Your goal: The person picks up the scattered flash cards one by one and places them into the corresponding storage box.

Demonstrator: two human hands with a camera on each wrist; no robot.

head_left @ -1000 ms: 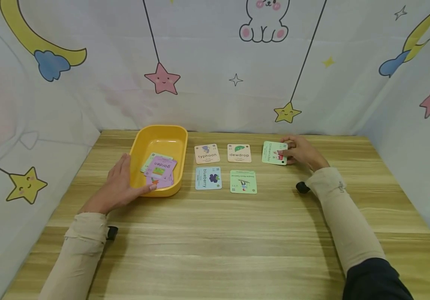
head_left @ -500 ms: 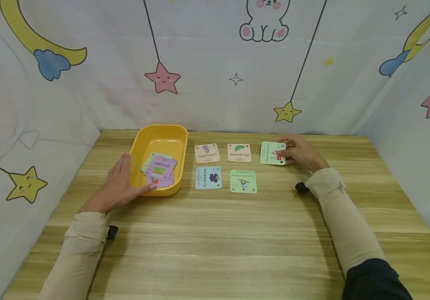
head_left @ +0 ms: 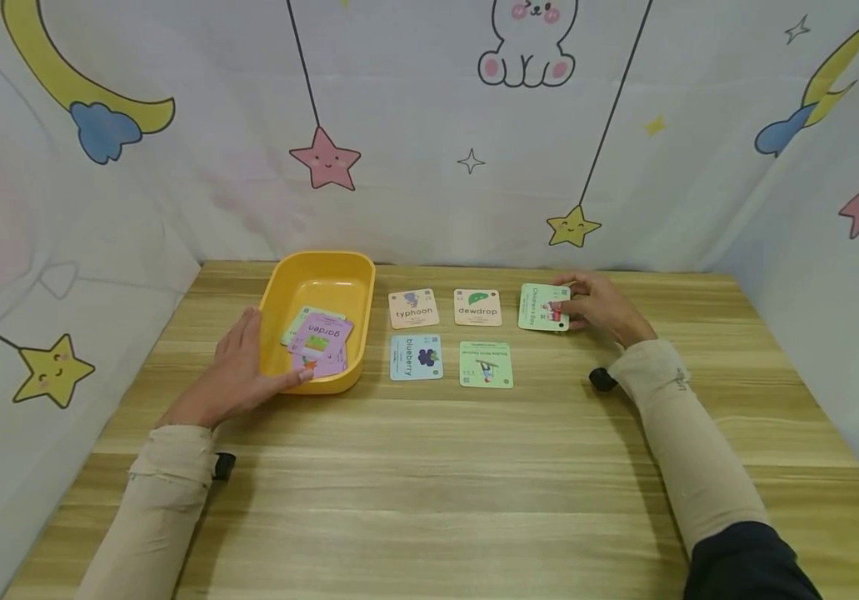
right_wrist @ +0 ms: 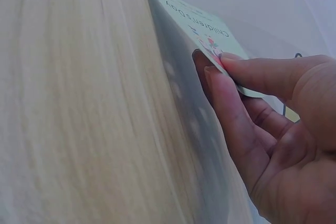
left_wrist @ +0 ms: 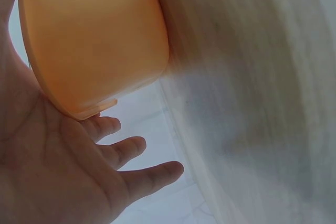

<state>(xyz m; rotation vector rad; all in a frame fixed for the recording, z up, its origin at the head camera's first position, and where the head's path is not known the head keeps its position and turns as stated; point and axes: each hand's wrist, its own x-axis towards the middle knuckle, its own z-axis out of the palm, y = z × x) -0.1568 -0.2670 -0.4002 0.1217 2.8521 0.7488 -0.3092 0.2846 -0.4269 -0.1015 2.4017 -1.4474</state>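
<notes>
My right hand [head_left: 606, 308] pinches a green "Children's Day" card [head_left: 540, 305] by its right edge. The right wrist view shows the thumb on top and a finger beneath, the card [right_wrist: 202, 31] slanting with one edge low over the table. My left hand [head_left: 230, 373] rests against the near left corner of a yellow plastic tray [head_left: 362, 358], thumb over the rim and other fingers stretched along its outside. Laid in front are a "typhoon" card [head_left: 413, 309], a "dewdrop" card [head_left: 477, 308], a "blueberry" card [head_left: 417, 358] and a green festival card [head_left: 486, 365].
Inside the tray lie several loose cards, a purple "garden" card [head_left: 321, 333] uppermost. A wood-grain table [head_left: 429, 483] carries everything. White cloth [head_left: 414, 217] printed with stars and moons hangs behind and at both sides.
My right hand has shifted the "Children's Day" card slightly left, nearer the "dewdrop" card; in the last half second it barely moves. The left hand and the tray stay put.
</notes>
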